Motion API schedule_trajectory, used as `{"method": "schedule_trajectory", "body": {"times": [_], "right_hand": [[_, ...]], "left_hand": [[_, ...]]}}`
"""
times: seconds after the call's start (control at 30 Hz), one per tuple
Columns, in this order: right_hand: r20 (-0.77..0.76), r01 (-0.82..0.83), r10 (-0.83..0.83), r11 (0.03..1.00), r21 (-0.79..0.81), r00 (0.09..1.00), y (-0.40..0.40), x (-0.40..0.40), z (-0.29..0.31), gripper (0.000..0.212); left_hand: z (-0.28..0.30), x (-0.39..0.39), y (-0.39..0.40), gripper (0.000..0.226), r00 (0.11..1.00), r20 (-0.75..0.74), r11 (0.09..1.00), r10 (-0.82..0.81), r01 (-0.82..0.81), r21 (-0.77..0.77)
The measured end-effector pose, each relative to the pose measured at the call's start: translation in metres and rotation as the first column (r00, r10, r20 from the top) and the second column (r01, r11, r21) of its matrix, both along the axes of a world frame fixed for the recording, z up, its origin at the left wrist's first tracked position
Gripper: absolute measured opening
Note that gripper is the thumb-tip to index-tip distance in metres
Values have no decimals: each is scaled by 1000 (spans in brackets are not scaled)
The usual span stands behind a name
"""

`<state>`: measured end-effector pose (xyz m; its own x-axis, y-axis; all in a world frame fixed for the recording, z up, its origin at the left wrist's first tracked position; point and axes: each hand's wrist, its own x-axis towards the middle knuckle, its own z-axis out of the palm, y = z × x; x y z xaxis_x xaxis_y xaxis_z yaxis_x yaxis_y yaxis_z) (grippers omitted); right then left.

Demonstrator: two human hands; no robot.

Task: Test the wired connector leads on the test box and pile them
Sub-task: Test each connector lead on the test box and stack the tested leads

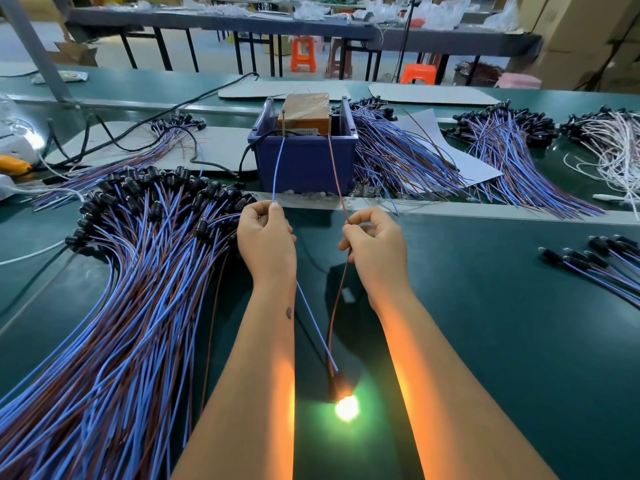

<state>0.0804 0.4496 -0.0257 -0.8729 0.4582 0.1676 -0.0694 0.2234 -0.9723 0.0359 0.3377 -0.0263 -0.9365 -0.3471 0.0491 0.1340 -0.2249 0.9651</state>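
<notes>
Two wires pinched: left hand (266, 233) blue wire (278, 168), right hand (375, 242) brown wire (335, 168); lit lamp (346, 407) between forearms.

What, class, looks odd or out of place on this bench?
One lone brown wire lies loose across the white sheet right of the blue bin, apart from any bundle. The glowing lamp between the forearms suits the test, so it is not a fault.
</notes>
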Motion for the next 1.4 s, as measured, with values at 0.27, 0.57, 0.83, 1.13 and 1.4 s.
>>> {"method": "schedule_trajectory", "body": {"times": [0.27, 0.57, 0.83, 1.13, 1.4], "right_hand": [[3, 29, -29, 999, -15, 1000, 0, 2, 2, 15], [9, 38, -37, 999, -32, 999, 0, 4, 4, 16], [4, 39, -39, 999, -24, 999, 1, 2, 2, 17], [-137, 4, 1, 999, 34, 991, -7, 5, 6, 20], [-152, -48, 54, 998, 44, 987, -7, 1, 1, 23]], "left_hand": [[0, 0, -1, 15, 1000, 1, 1000, -3, 3, 4], [1, 1, -1, 16, 1000, 5, 1000, -7, 7, -2], [0, 0, -1, 16, 1000, 5, 1000, -9, 9, -5], [5, 6, 11, 14, 975, -55, 969, -213, 204, -138], [7, 12, 18, 23, 858, -12, 858, -513, 512, -37]]}}
